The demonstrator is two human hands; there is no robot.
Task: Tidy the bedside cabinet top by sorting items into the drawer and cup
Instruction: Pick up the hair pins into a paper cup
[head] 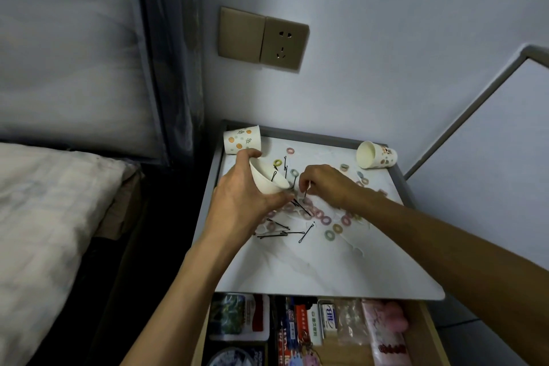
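My left hand (pixel 242 196) grips a white paper cup (pixel 267 178), tilted with its mouth toward my right hand; a black hairpin lies inside it. My right hand (pixel 322 184) pinches a black hairpin (pixel 306 191) upright just beside the cup's rim. Several more black hairpins (pixel 282 233) and many small coloured hair rings (pixel 322 218) lie scattered on the white cabinet top (pixel 297 270). The drawer (pixel 416 324) below the top stands open and holds packets and boxes.
A dotted paper cup (pixel 242 140) lies on its side at the back left corner. Another paper cup (pixel 375 154) lies tipped at the back right. A wall socket (pixel 263 38) is above the cabinet. A bed with a white pillow (pixel 44 217) is to the left.
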